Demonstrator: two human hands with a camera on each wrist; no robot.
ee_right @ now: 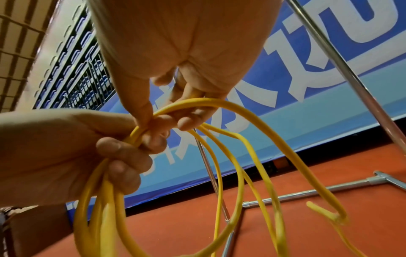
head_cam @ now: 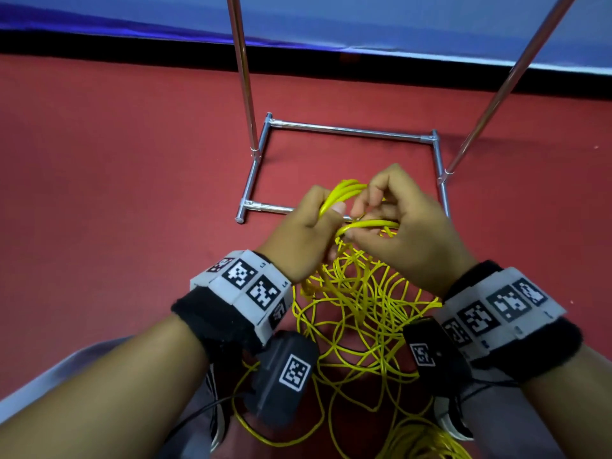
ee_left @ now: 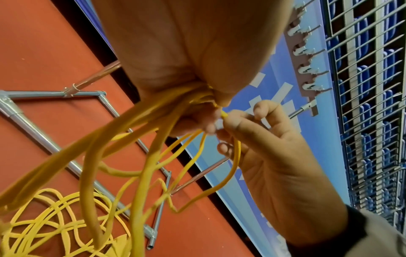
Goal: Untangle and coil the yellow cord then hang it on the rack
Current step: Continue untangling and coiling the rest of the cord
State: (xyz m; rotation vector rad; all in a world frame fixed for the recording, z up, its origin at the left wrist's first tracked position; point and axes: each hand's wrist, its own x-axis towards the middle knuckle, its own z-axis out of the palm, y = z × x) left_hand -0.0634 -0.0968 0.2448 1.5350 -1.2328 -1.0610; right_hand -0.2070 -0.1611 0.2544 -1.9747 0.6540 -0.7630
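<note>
Already left hand (head_cam: 299,233) clutches gathered yellow cord (head_cam: 356,313) loops; right hand (head_cam: 402,223) pinches one strand. Tugging could tighten the near tangle.

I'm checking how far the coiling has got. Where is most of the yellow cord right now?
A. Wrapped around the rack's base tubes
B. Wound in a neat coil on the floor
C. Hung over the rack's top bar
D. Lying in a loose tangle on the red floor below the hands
D: only a few loops are gathered in the left hand and right hand, while the rest of the yellow cord sprawls in a tangle on the red floor, in front of the rack.
</note>
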